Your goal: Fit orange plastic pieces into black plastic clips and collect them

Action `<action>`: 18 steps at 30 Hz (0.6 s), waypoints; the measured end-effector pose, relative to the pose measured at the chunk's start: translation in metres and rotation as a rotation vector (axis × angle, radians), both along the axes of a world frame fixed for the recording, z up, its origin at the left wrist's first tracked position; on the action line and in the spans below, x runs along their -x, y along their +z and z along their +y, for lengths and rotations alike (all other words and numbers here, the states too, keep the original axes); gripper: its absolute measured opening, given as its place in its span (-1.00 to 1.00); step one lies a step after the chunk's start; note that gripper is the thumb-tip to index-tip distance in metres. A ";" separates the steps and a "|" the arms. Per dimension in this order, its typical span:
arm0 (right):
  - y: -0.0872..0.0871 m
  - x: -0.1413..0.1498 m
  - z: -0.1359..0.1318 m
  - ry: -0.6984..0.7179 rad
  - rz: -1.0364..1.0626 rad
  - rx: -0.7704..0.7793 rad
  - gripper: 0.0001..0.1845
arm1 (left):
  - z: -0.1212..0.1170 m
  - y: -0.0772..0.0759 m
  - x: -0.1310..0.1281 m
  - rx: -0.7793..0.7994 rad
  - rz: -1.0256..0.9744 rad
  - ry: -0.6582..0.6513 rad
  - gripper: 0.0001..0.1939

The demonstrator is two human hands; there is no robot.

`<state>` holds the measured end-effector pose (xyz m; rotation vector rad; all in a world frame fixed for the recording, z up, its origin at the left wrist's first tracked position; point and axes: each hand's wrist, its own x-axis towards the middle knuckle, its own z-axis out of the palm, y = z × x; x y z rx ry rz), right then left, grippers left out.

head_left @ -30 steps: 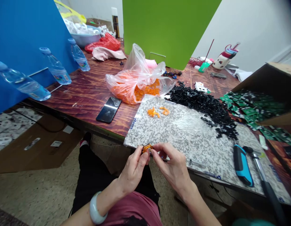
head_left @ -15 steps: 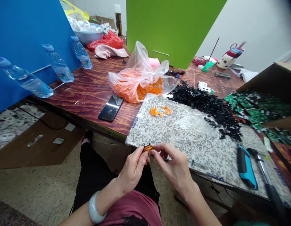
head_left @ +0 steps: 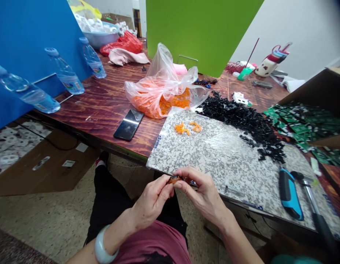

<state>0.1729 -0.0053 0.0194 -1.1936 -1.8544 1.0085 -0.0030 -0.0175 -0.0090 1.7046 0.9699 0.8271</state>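
Between the fingertips of both hands is a small orange-and-black plastic part (head_left: 174, 180), partly covered by the fingers. My left hand (head_left: 153, 196) pinches its left end, and my right hand (head_left: 201, 190) grips the right side with thumb and forefinger. Both hands are just off the near edge of a speckled grey stone slab (head_left: 170, 154). Loose orange plastic pieces (head_left: 182, 128) lie on the slab beyond them. Thin clear strips (head_left: 230, 145) are spread at its middle, with a pile of black plastic parts (head_left: 241, 117) behind.
A clear bag of orange parts (head_left: 164, 97) stands behind the slab, near a phone (head_left: 129, 124). At right lie a blue-black screwdriver handle (head_left: 291, 194), a hammer (head_left: 314, 205) and a box of green circuit boards (head_left: 304, 124). Water bottles (head_left: 64, 73) stand at left.
The orange-and-black part has tilted and now shows a flatter, darker side. My fingers have shifted around it and the hands are slightly lower. The view has moved a little.
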 end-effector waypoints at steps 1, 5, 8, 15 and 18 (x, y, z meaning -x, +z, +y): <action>0.000 0.001 -0.001 0.007 0.008 0.010 -0.87 | 0.000 0.000 0.001 -0.016 0.006 -0.013 -0.78; 0.002 0.002 -0.006 0.015 0.022 -0.003 -0.92 | 0.000 0.001 0.005 -0.076 0.034 -0.074 -0.80; 0.002 0.001 -0.011 0.014 0.022 -0.045 -0.94 | -0.001 0.000 0.005 -0.118 0.034 -0.126 -0.82; -0.003 -0.011 -0.025 -0.026 0.088 -0.076 -0.94 | 0.000 0.005 -0.002 -0.131 0.036 -0.190 -0.82; -0.007 -0.017 -0.036 -0.101 0.112 -0.034 -0.93 | 0.002 0.009 -0.009 -0.082 0.088 -0.257 -0.80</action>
